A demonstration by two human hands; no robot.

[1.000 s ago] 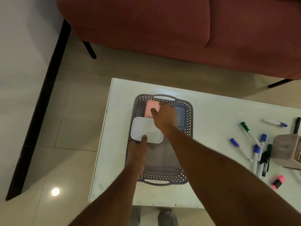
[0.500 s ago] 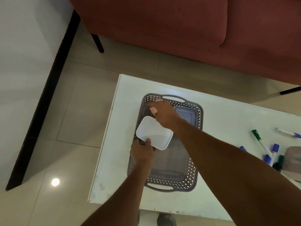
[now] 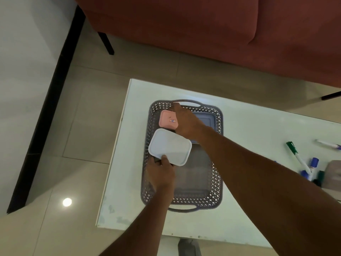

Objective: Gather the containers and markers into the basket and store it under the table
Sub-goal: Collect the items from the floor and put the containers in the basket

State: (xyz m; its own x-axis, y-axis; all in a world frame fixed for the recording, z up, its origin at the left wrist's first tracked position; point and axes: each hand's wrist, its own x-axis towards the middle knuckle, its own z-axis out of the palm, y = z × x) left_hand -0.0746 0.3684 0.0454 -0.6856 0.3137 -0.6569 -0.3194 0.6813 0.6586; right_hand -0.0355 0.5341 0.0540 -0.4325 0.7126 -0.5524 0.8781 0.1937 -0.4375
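Note:
A grey perforated basket (image 3: 217, 174) with two handles stands on the white table (image 3: 258, 130). Inside it, at the far left, lies a pink container (image 3: 167, 121); beside it on the right is a blue-grey container (image 3: 207, 120). My left hand (image 3: 160, 174) grips the near edge of a white container (image 3: 169, 149), held tilted over the basket's left side. My right hand (image 3: 186, 122) reaches over the pink and blue-grey containers, its fingers stretched toward the far rim. Several markers (image 3: 302, 163) lie on the table at the right.
A red sofa (image 3: 203, 34) with black legs stands beyond the table. A beige box (image 3: 332, 174) sits at the right edge by the markers. Tiled floor lies to the left, and a black strip runs along the wall.
The white container has turned askew and lifted slightly in my left hand. My right hand has moved off the pink container toward the far rim, uncovering its lid.

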